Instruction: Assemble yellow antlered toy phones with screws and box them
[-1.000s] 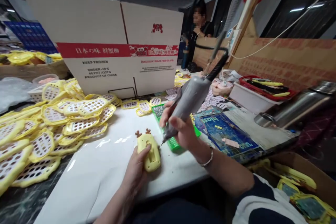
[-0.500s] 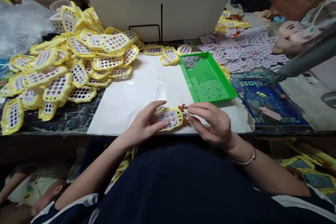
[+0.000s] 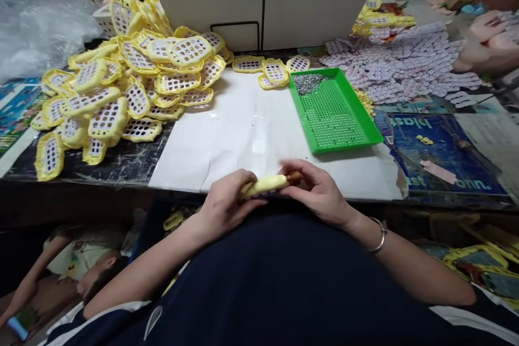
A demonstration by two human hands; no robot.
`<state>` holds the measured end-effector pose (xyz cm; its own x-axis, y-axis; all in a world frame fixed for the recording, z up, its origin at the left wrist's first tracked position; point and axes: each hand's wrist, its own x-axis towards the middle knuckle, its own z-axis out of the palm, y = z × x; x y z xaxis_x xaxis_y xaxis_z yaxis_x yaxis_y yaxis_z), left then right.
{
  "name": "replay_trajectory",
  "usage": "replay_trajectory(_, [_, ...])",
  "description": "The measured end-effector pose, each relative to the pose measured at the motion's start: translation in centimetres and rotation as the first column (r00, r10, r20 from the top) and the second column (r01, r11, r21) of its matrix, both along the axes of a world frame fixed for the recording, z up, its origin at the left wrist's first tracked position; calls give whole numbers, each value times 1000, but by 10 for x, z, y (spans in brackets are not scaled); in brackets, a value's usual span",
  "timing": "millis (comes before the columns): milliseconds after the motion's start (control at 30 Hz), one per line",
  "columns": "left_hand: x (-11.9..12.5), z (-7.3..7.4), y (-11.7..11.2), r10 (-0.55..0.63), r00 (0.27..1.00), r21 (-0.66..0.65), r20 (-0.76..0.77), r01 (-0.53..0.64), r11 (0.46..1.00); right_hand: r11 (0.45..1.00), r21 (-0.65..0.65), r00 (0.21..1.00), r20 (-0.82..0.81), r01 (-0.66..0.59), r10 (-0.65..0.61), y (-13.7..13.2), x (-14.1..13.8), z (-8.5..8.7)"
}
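Note:
A yellow toy phone is tilted on its side above the front edge of the table, so mostly its smooth yellow edge shows. My left hand grips one end, the thumb below and the fingers curled over the top. Brown antlers stick out from the other end. Around them my right hand is closed, its thumb near the phone's underside. The index finger of that hand is smeared by motion. The keypad face is mostly turned out of sight.
Yellow toy phone shells with white perforated panels are heaped on the left. A green tray holds small metal screws. Behind it lie many white keypad pieces. A white carton stands at the back. Another person is low on the left.
The toy phone has turned from face up onto its edge. My right hand has closed in around the antlers. The view has shifted, with the table appearing slightly higher and farther right.

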<state>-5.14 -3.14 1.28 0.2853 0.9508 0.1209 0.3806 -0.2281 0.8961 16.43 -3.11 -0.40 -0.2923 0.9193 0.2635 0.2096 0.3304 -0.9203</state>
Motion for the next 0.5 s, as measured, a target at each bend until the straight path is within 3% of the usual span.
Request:
replay_trajectory(133, [-1,7,-4,84,990,-40,111,-80,996,999,20,999,-13,-51,51,3,-9,4])
replay_trajectory(233, [-11,14,-3,66,994,-88,82,-59,994,994,-6,994,-7,-112,112,7,-14,7])
replay_trajectory(333, [-37,30,-4,33,999,-202,-3,-32,979,989,42,990,22,-143,143,10,-14,8])
replay_trajectory(400, [-63,41,-8,-27,997,-377,-68,-1,926,989,86,993,44,-117,114,11,-10,6])
replay_trajectory(500, [-102,47,-17,-73,984,-673,-161,-55,737,992,104,997,48,-71,67,12,-4,2])
